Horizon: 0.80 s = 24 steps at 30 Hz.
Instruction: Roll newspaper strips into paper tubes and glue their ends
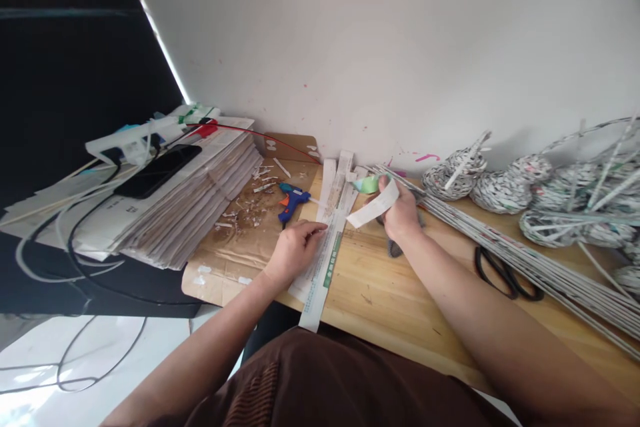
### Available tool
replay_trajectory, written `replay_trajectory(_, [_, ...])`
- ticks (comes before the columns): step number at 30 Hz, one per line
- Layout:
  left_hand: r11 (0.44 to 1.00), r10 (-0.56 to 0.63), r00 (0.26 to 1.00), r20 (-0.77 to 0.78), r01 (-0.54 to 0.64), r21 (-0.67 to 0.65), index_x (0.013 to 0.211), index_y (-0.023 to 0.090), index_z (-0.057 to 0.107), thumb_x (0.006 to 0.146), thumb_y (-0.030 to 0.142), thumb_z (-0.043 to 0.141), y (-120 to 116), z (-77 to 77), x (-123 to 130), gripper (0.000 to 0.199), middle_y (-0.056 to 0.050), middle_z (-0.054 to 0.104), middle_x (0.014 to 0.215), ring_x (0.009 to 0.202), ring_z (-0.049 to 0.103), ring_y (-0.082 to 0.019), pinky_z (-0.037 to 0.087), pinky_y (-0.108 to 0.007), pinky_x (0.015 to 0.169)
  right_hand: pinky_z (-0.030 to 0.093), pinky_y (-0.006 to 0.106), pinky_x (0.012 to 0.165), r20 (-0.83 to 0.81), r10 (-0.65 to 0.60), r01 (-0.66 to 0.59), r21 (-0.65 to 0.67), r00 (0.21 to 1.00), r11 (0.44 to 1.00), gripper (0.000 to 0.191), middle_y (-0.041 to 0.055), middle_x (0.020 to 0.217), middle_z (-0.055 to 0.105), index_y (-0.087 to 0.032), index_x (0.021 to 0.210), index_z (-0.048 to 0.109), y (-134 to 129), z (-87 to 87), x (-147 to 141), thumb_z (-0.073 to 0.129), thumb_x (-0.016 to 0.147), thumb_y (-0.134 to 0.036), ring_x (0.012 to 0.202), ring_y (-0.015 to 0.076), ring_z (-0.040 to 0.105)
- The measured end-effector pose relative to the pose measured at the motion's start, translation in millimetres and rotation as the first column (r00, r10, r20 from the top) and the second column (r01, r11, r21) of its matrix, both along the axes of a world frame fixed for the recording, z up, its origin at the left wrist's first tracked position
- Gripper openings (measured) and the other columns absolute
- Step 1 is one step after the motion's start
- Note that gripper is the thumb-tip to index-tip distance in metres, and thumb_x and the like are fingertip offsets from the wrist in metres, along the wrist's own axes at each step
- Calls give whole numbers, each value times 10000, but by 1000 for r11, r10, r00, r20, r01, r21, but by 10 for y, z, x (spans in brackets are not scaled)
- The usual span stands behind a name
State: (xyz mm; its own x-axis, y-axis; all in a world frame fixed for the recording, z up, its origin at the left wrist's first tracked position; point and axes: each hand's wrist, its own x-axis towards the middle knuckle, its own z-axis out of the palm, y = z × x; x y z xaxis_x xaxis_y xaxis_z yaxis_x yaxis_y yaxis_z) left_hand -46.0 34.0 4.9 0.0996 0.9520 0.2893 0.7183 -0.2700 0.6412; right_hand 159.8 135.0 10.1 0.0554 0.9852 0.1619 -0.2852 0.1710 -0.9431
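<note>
Directions are taken with 12 o'clock straight ahead of me, toward the wall (350, 47).

My right hand (400, 210) is closed on a curled paper strip (374, 208), gripped near one end, with the loose end hanging toward 8 o'clock. Whether the green piece (367, 184) beside it belongs to the same strip, I cannot tell. My left hand (296, 252) is narrow, fingers bent and drawn together, with the fingertips at the left edge of a flat printed strip (327, 267); whether they pinch it or merely rest there, I cannot tell.

Governing relation: the flat printed strip lies at 3 o'clock from my left hand, the nearer of the two, and at 8 o'clock from my right. Its long axis runs from 7 to 1 o'clock, the near end projecting past the edge of the wooden table (380, 300).

At 12 o'clock from my left hand, well clear of it, a blue glue gun (295, 199) lies on cardboard (220, 267); a paper stack (210, 197) stands at 10. From my right hand, rolled paper rods (500, 237) extend toward 4 o'clock, with woven paper forms (453, 177) at 2.
</note>
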Motion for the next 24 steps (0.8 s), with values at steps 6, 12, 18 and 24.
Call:
replay_trajectory(6, [999,42,993,111,-44,14,1074,215,685,890,282,555,83,15,12,235,-55,706,1000,882,656,-162,528,-267,766,348,228,350,-240,-67,68,-4,968,998,414,-48,567,554,-232,771,482,-10,410,98,692,727,-585,453,129,530])
replay_trajectory(12, [983,59,982,177,-88,160,1327,204,505,782,335,708,438,234,155,596,-115,598,1276,1114,593,-219,505,-326,898,469,248,428,-339,32,-5,80,940,997,275,-34,665,600,-230,750,503,-227,808,128,666,799,-445,491,117,564])
replay_trajectory(18, [978,-64,959,275,6,208,1392,148,415,562,434,857,957,449,496,982,-192,496,1384,1202,529,-279,434,-393,996,411,260,370,-336,159,-123,125,929,984,226,-4,642,597,-231,713,562,-490,1148,268,612,861,-394,488,140,549])
replay_trajectory(24, [956,-192,831,522,279,-94,803,122,687,691,380,751,1022,401,705,289,-12,631,651,591,570,-119,465,-246,585,345,261,349,-370,101,-20,216,924,976,173,7,699,628,-234,759,652,-562,1377,549,612,862,-367,503,127,542])
